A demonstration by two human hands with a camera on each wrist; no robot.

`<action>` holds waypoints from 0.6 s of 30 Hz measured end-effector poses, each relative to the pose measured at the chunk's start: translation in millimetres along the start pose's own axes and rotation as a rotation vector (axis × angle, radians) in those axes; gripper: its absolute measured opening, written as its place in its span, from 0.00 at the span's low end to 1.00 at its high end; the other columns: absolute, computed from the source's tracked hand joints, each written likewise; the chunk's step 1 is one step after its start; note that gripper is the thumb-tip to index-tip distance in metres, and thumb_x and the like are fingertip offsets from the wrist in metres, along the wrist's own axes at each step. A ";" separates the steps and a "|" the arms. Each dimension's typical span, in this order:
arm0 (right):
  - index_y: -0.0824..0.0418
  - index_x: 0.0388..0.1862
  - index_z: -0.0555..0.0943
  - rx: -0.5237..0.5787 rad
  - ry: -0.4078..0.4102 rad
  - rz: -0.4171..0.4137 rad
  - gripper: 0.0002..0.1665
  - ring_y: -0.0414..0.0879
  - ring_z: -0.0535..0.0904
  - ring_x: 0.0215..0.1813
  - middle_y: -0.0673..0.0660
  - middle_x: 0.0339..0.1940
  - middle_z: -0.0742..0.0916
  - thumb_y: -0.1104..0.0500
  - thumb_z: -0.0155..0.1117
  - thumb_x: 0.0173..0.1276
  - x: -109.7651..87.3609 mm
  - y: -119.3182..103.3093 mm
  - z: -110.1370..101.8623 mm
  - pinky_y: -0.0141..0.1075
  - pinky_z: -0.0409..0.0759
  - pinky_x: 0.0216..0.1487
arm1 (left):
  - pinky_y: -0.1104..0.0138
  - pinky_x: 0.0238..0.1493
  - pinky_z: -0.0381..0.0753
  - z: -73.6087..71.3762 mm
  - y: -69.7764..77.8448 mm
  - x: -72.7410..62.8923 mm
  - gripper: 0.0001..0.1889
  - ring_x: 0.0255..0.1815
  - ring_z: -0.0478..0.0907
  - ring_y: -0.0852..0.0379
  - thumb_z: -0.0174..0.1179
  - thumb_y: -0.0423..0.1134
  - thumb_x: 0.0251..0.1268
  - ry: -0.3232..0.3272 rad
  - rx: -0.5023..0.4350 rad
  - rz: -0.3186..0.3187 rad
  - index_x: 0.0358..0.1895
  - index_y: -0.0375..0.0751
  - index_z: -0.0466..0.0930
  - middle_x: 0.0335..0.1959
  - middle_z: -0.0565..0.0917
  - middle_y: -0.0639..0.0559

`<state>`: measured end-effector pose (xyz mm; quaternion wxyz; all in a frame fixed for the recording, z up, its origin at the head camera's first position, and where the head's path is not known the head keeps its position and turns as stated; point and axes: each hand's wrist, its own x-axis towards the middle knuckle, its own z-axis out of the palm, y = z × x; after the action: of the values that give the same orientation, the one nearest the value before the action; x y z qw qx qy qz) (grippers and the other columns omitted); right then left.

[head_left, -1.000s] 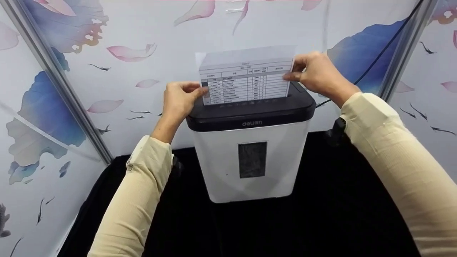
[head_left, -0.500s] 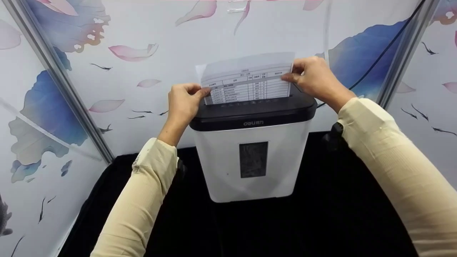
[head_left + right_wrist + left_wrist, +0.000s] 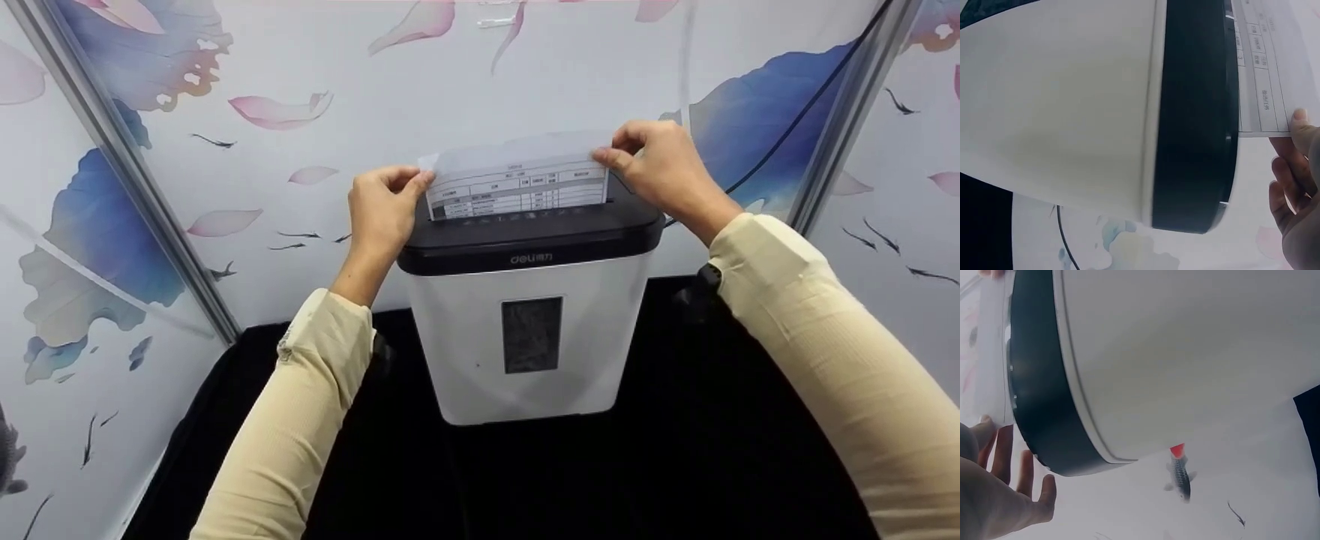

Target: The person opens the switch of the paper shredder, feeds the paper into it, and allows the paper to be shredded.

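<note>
A white paper shredder (image 3: pixel 450 330) with a black top stands upright in the head view. A printed sheet of paper (image 3: pixel 517 180) with a table on it rises from the slot, its lower part hidden inside. My left hand (image 3: pixel 381 210) pinches the sheet's left edge between thumb and fingers near the upper corner. At the opposite edge, my right hand (image 3: pixel 660 165) pinches the paper close to its top right corner. The right wrist view shows the thumb on the face of the sheet (image 3: pixel 1266 84) and the fingers behind it.
Black cloth (image 3: pixel 525 480) lies under the shredder. White panels (image 3: pixel 300 45) printed with petals and fish stand behind and at both sides, joined by metal posts (image 3: pixel 150 187). A black cable (image 3: pixel 795 112) runs down at the right behind the shredder.
The paper has sunk lower into the shredder's slot, so less of its printed table shows. Both hands still pinch its edges, now nearer the top corners.
</note>
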<state>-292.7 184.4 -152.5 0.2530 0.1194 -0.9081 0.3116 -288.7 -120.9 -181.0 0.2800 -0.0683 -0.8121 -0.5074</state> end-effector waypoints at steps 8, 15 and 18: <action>0.65 0.48 0.84 0.031 -0.034 0.015 0.22 0.54 0.78 0.51 0.65 0.47 0.87 0.46 0.66 0.71 -6.0 5.4 2.0 0.43 0.73 0.52 | 0.62 0.60 0.80 -3.3 -4.9 -4.8 0.18 0.57 0.83 0.51 0.66 0.45 0.67 -0.033 0.038 -0.025 0.57 0.42 0.85 0.50 0.89 0.44; 0.61 0.50 0.85 0.052 0.012 0.005 0.20 0.48 0.79 0.52 0.61 0.48 0.87 0.47 0.66 0.71 -10.4 7.0 -1.2 0.38 0.71 0.53 | 0.61 0.60 0.80 -11.6 -4.4 -11.2 0.19 0.58 0.83 0.52 0.66 0.46 0.67 -0.025 0.023 0.011 0.58 0.44 0.85 0.51 0.89 0.46; 0.62 0.49 0.85 0.058 0.022 -0.004 0.19 0.48 0.79 0.51 0.61 0.47 0.88 0.48 0.67 0.71 -13.6 8.4 -0.1 0.38 0.72 0.53 | 0.61 0.61 0.79 -14.0 -6.0 -15.3 0.18 0.60 0.81 0.52 0.67 0.47 0.67 -0.035 0.021 0.014 0.56 0.44 0.86 0.51 0.89 0.46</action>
<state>-284.3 191.8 -163.9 0.2601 0.1250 -0.8956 0.3385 -272.9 -133.2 -189.1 0.2700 -0.0801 -0.8216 -0.4957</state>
